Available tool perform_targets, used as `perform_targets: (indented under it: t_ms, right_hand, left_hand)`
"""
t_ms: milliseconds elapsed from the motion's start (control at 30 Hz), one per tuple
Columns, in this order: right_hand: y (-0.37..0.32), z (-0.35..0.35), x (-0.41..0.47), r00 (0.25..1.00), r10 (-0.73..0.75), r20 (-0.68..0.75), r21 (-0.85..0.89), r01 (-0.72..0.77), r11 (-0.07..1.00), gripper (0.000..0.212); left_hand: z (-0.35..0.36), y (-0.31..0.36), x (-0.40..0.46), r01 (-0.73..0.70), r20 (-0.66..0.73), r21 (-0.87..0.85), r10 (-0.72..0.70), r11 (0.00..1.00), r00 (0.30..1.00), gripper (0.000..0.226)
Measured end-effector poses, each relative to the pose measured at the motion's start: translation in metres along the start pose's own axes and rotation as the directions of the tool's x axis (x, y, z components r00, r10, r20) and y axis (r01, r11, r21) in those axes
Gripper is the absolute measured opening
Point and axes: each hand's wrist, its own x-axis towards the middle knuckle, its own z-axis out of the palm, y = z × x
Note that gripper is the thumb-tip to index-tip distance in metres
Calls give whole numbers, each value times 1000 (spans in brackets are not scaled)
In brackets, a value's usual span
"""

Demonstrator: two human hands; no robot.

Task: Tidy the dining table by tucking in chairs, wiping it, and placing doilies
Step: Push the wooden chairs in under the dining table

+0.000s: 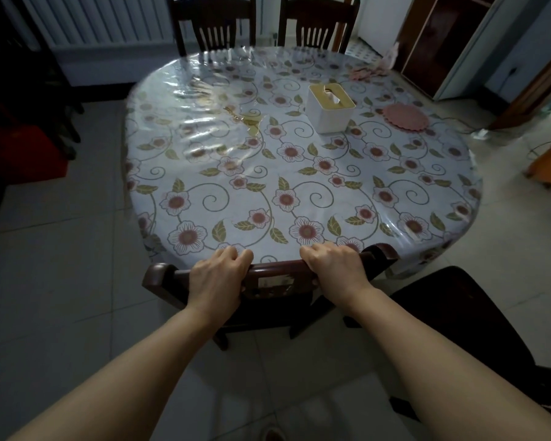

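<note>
A round dining table [299, 173] carries a flowered cloth under clear plastic. Against its near edge stands a dark wooden chair [277, 273], its top rail touching the tablecloth. My left hand [218, 275] and my right hand [336, 265] both grip that top rail, fingers curled over it. A pink round doily [404, 116] lies on the right part of the table. A yellowish spill [252, 120] sits under the glare left of a white tissue box [330, 108]. A pinkish cloth [365, 72] lies at the far right rim.
Two more dark chairs [215, 25] [318, 23] stand tucked in at the far side. Another dark chair seat [471, 316] is at my right, away from the table. A radiator lines the back wall. An orange stool [549, 165] stands at the right on the tiled floor.
</note>
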Motion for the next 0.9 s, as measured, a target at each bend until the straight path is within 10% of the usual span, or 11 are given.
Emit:
perform_targets:
  t_ms: [300,900]
  right_hand:
    - [-8,-31,-21,974,126,190,39,-136,990,94]
    - [80,-95,-269,748,647,149,40,-658,752,91]
  left_hand:
    - [-29,24,-6,82,195,21,-85,996,977,78]
    - [-82,252,-32,-416,197,-215,457,883,868,84]
